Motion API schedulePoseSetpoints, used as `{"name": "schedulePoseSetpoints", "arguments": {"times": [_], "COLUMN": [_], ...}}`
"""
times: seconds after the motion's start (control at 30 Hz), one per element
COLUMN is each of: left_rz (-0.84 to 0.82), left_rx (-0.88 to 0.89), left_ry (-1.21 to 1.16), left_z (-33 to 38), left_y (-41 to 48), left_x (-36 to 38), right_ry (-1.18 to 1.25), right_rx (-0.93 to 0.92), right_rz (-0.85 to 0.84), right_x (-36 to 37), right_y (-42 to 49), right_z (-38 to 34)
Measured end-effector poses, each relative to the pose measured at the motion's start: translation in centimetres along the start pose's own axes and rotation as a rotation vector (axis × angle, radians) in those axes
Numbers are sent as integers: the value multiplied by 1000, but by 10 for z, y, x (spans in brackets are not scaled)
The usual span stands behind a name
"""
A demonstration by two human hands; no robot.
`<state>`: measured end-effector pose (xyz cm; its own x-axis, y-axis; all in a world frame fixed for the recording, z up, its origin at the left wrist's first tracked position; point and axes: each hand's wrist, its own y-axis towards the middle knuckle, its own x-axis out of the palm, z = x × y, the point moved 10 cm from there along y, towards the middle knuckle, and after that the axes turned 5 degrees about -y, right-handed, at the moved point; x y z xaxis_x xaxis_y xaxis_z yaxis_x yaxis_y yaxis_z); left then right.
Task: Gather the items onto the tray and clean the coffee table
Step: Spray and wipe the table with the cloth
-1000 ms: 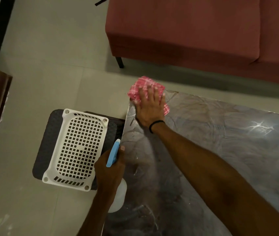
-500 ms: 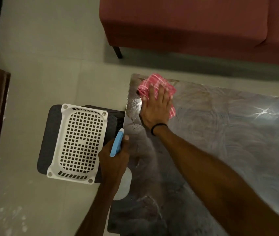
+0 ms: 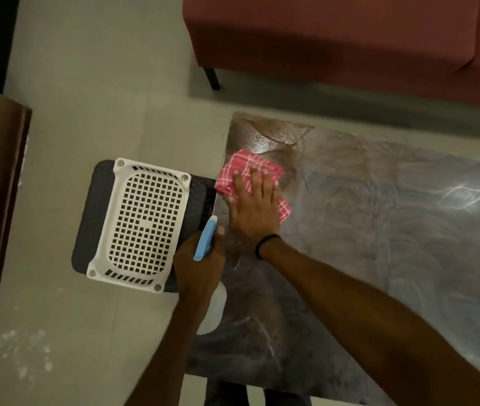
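While the right hand (image 3: 255,210) lies flat with its fingers (image 3: 257,178) straight and spread, pressing a pink checked cloth (image 3: 243,164) against the left edge of the glossy grey marbled tabletop (image 3: 379,230), the left hand (image 3: 200,268) has its fingers curled round the neck of a spray bottle with a blue head and a pale body (image 3: 205,240), held just at that same edge. A white perforated plastic tray (image 3: 142,224) sits on a dark grey base (image 3: 92,212) on the floor, just beside the table. The gathering step looks finished, since only the cloth shows on the tabletop, though no items show on the tray's grid. Cleaning appears well under way: wipe streaks cross much of the surface. The far-left corner beyond the cloth probably still needs wiping.
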<state>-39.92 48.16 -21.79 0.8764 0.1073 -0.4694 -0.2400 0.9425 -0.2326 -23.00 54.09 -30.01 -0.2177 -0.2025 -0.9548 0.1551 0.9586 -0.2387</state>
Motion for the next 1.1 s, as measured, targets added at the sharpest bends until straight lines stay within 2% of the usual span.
{"name": "schedulePoseSetpoints", "arguments": {"times": [0.07, 0.13, 0.17, 0.23, 0.3, 0.33, 0.43, 0.5, 0.53, 0.6, 0.7, 0.73, 0.8, 0.87, 0.93, 1.0, 1.07, 1.1], "left_rz": [-1, -12, -9, 4, 14, 24, 57, 78, 93, 112, 118, 114, 95, 92, 95, 90, 96, 100], "left_rx": [-13, 2, -6, -62, -110, -126, -145, -158, -159, -136, -113, -110, -108, -100, -94, -81, -76, -85], "left_ry": [4, 8, 7, -11, -33, -35, -53, -65, -57, -54, -86, -75, -46, -49, -48, -21, -17, -19], "left_z": [-1, -3, -6, -13, -20, -20, -25, -29, -29, -33, -27, -26, -29, -34, -39, -45, -49, -52], "left_y": [-9, -17, -22, -32, -44, -48, -62, -70, -74, -81, -91, -93, -97, -99, -98, -99, -99, -100], "left_x": [0, 1, 1, -1, -7, -10, -20, -25, -28, -34, -43, -45, -48, -50, -52, -55, -62, -67], "right_ry": [-23, -80, -87, -36, 8, 0, -53, -73, -83, -65, 5, -3, -56, -78, -86, -46, 7, 34], "right_rx": [-216, -314, -273, -58, 109, 98, -226, -431, -464, -345, -50, -66, -241, -394, -430, -291, -37, 21], "right_rz": [-43, -62, -41, 4, 52, 42, -67, -83, -90, -38, 39, 16, -63, -49, -54, -5, 39, 26], "right_x": [-1, -12, -19, -27, -21, -12, 15, 8, 2, -10, -2, 9, 34, 33, 24, 14, 19, 27], "right_y": [6, 40, 57, 68, 30, 2, -51, -27, -9, 17, -34, -64, -111, -107, -76, -60, -85, -110], "right_z": [-18, -12, 1, 43, 60, 51, -14, -38, -38, -11, 21, 9, -31, -55, -54, -33, -15, -21]}}
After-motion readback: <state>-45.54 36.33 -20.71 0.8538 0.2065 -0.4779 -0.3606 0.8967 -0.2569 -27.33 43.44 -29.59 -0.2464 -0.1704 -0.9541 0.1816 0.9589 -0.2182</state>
